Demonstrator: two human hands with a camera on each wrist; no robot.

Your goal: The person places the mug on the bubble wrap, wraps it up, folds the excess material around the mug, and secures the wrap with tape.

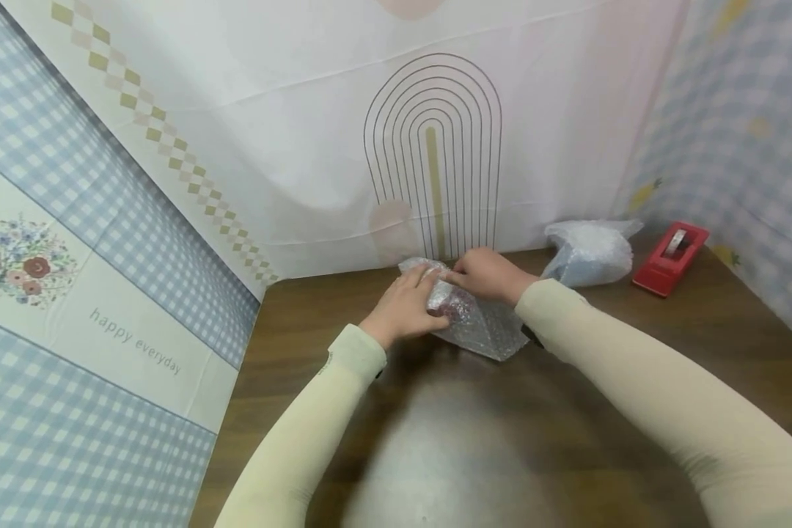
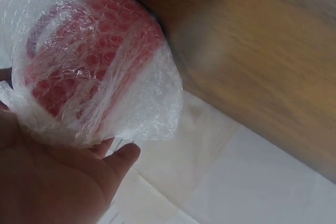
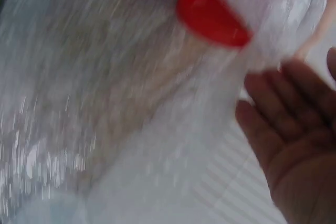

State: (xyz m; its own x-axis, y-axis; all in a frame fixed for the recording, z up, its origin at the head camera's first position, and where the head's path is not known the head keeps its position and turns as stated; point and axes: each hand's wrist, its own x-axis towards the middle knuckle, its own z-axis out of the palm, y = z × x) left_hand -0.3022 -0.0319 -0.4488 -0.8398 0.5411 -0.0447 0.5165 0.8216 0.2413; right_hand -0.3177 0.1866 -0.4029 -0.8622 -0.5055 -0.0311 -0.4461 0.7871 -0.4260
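the likeliest trouble, i'd judge, is the wrap (image 1: 495, 334) springing open: it is slick and stiff, a loose flap spreads out on the right, and i see no tape across it. if the left hand (image 1: 405, 301) eased off, the folds could slacken and the red thing (image 2: 110, 51) could slide out through the open side. squeezing too hard might pop bubbles and thin the padding, and a tug on the flap could turn the red thing inside. reaching over for the tape (image 1: 666, 268) would leave only one hand on the folds, so they could shift then too.

the left hand is part open, thumb and fingers spread round the left side of the wrap, with a loose hold on it. the right hand (image 1: 491, 275) is at the top of the wrap, fingers bent a little; i cannot tell whether it pinches the wrap or only presses.

the red thing is inside the wrap, between the hands, at the back of the table (image 1: 290, 352) near the cloth (image 1: 317, 161). it shows bright red and rounded through the bubbles, crossed by crinkled, shiny folds, with a dim purplish curve at one side. in the right wrist view a smooth red end shows, blurred. what it is exactly, i cannot tell.
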